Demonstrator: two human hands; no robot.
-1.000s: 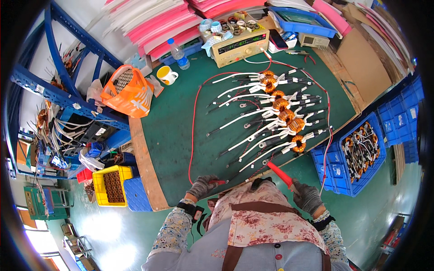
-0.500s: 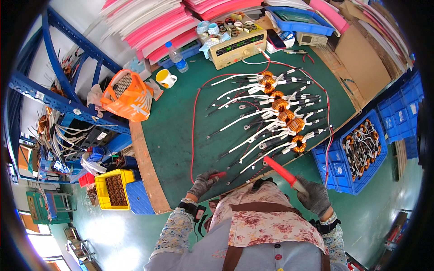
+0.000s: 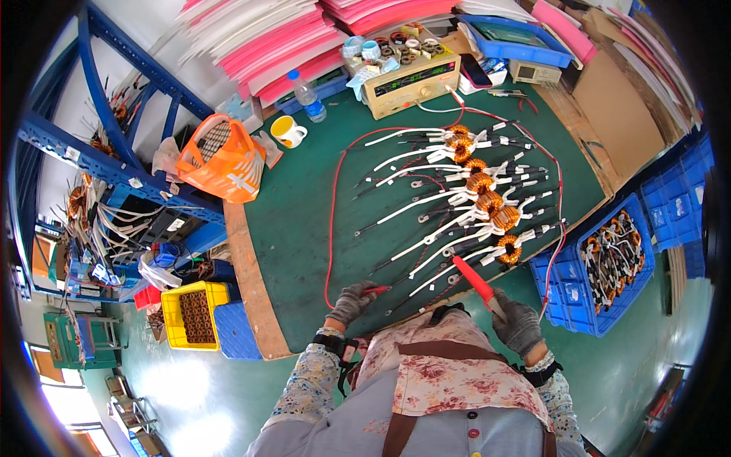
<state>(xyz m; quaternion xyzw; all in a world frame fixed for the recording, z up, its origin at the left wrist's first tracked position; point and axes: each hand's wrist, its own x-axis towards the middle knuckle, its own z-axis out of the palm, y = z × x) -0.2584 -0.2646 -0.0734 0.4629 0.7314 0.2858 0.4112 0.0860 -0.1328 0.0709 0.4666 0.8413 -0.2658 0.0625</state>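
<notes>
My gloved left hand [image 3: 352, 303] is closed round a small red-sleeved test lead end [image 3: 375, 290] at the table's near edge, close to the white and black wire ends. My gloved right hand [image 3: 519, 326] grips a long red-handled test probe [image 3: 474, 282], which points up and left over the wires of the nearest coil [image 3: 509, 248]. Several copper-wound toroid coils [image 3: 504, 218] lie in a row on the green table mat [image 3: 297, 221], their white and black leads spread to both sides. Whether either lead end touches a wire terminal, I cannot tell.
A beige tester [image 3: 415, 84] with a lit display stands at the back, and a red cable [image 3: 330, 236] loops from it. Left of it are a bottle [image 3: 307, 99], a yellow-white mug [image 3: 288, 132] and an orange bag [image 3: 221, 164]. A blue crate [image 3: 601, 259] of coils stands right.
Both hands have moved slightly away from my body over the table, still holding the red lead end and probe. The whole view has shifted a little; the coils lie as before.
</notes>
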